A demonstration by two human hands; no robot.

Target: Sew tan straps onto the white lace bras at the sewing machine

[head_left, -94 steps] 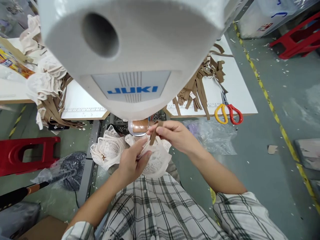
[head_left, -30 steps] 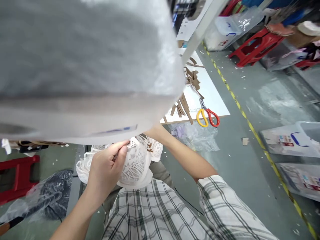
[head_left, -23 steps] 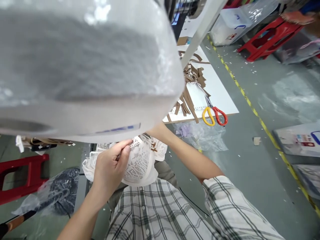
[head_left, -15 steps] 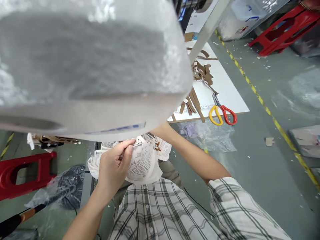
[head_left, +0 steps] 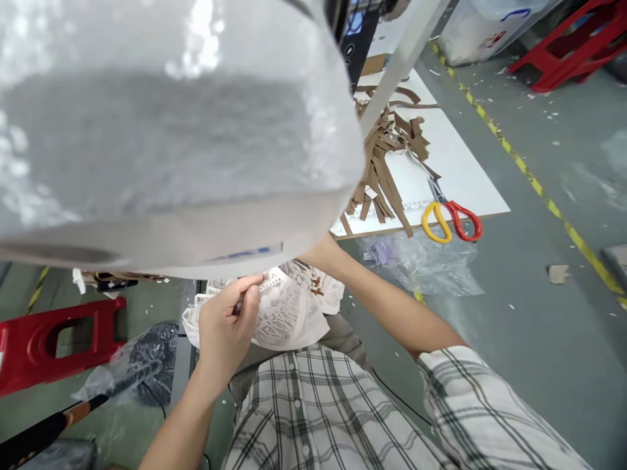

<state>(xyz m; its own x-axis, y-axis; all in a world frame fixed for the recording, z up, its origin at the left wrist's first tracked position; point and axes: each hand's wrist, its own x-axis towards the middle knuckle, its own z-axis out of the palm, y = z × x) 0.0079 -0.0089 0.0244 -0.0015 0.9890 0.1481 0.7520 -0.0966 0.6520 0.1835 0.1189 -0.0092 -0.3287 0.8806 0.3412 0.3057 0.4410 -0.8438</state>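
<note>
My left hand (head_left: 229, 329) pinches the edge of a white lace garment (head_left: 289, 316) between thumb and fingers, just below the large white machine head (head_left: 171, 156). The lace hangs over my lap, its cup-like part bulging to the right of that hand. My right hand (head_left: 319, 253) reaches in under the machine head from the right; its fingers are hidden there. Small brown pieces (head_left: 317, 283) show on the lace below its wrist.
Right of the machine, a white board (head_left: 455, 156) bears brown fabric strips (head_left: 385, 176) and scissors with yellow and red handles (head_left: 453, 220). Plastic bags (head_left: 431, 261) lie below its edge. A red stool (head_left: 63, 336) stands left, another (head_left: 563, 52) at upper right.
The view has shifted slightly, so the board and scissors appear farther right. My left hand keeps its pinch on the lace; the garment's lower edge lies a little differently.
</note>
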